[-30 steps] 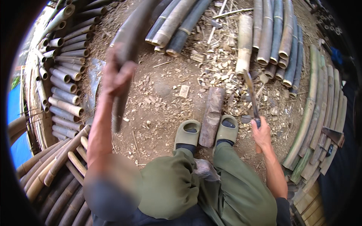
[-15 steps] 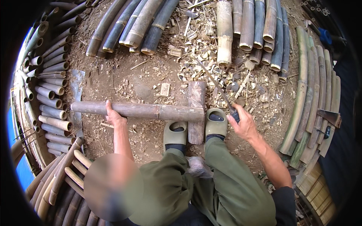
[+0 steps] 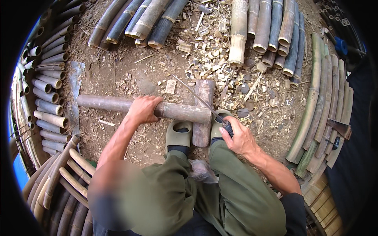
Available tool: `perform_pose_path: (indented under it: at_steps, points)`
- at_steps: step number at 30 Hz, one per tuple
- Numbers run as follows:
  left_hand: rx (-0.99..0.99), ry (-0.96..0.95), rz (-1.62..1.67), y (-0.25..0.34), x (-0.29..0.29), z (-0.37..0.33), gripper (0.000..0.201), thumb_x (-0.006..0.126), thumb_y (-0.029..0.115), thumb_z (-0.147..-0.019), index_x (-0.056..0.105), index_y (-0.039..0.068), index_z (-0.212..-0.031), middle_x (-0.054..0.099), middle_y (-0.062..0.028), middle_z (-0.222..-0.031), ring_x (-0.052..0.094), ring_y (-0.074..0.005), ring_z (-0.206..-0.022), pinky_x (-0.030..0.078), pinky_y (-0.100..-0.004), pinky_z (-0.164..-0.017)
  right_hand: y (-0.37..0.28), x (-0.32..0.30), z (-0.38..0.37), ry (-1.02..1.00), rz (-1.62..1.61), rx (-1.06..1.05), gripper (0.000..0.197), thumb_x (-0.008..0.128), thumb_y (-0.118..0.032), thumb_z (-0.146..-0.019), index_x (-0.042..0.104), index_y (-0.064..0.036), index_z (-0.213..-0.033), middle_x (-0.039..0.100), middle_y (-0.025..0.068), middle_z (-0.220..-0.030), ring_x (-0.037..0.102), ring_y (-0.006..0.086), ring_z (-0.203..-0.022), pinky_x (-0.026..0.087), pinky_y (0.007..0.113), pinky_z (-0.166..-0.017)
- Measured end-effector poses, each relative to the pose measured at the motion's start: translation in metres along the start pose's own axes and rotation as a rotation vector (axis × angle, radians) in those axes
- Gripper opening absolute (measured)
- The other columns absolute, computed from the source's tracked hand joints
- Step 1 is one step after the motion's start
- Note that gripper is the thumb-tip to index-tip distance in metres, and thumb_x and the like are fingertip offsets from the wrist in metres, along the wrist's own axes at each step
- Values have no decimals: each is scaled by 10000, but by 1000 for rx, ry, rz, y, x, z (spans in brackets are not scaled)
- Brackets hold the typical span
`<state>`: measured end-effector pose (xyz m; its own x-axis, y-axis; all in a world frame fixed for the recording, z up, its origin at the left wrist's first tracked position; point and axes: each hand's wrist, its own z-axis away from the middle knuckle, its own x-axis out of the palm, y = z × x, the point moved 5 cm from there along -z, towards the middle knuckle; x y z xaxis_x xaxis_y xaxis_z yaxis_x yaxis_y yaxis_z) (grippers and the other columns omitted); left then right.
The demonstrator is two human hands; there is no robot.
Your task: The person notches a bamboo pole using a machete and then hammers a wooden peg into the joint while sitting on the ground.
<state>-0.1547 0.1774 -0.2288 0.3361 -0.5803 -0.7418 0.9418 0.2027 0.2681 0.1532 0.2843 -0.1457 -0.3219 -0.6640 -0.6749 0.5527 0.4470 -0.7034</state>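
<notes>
A thick brown bamboo pole (image 3: 183,111) lies crosswise in front of my feet, its right end resting on a short log (image 3: 203,88). My left hand (image 3: 145,109) is wrapped over the pole near its middle, fingers closed on it from above. In my right hand (image 3: 241,137) is a hand saw (image 3: 193,93), gripped by its dark handle. Its long thin blade slants up and to the left, passing over the log beside the pole's right end. Whether the blade touches the pole, I cannot tell.
My clogs (image 3: 178,135) stand either side of the log. Wood chips (image 3: 202,57) litter the dirt ahead. Dark bamboo poles (image 3: 147,23) lie at the far side, green-brown ones (image 3: 317,90) at right with a hatchet (image 3: 339,129). Stacked bamboo (image 3: 50,111) lines the left.
My left hand has slid right along the pole, from near its left end to its middle, and now lies over the top. The saw has swung leftward to the pole's right end.
</notes>
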Motion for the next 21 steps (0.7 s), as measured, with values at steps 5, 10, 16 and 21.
perform_pose_path:
  at_steps: [5, 10, 16, 21]
  points:
    - [-9, -100, -46, -6, 17, -13, 586, 795, 318, -599, 650, 125, -1133, 725, -136, -1017, 699, -324, -970, 564, -448, -835, -20, -5, -1, 175, -29, -300, 316, 688, -187, -918, 547, 20, -1110, 655, 182, -883, 703, 337, -692, 578, 420, -568]
    - [-12, 17, -18, -10, 14, -21, 547, 807, 265, -596, 652, 125, -1102, 721, -104, -1003, 698, -303, -979, 563, -450, -844, 46, 13, -15, -231, 78, 163, 298, 648, -198, -945, 536, -9, -1148, 680, 231, -902, 684, 426, -721, 565, 484, -590]
    - [28, 120, -32, -4, 26, -3, 587, 827, 252, -585, 636, 133, -1127, 700, -80, -1049, 673, -279, -1030, 523, -440, -925, -13, 3, -13, 28, -13, -140, 296, 639, -235, -948, 557, -12, -1124, 663, 262, -866, 699, 419, -754, 578, 449, -607]
    - [65, 189, -45, -3, 34, -1, 603, 818, 233, -583, 624, 124, -1143, 696, -72, -1066, 665, -277, -1035, 517, -421, -940, 35, 19, -10, -227, 83, 93, 296, 633, -238, -944, 549, 1, -1097, 670, 241, -831, 695, 399, -676, 568, 448, -547]
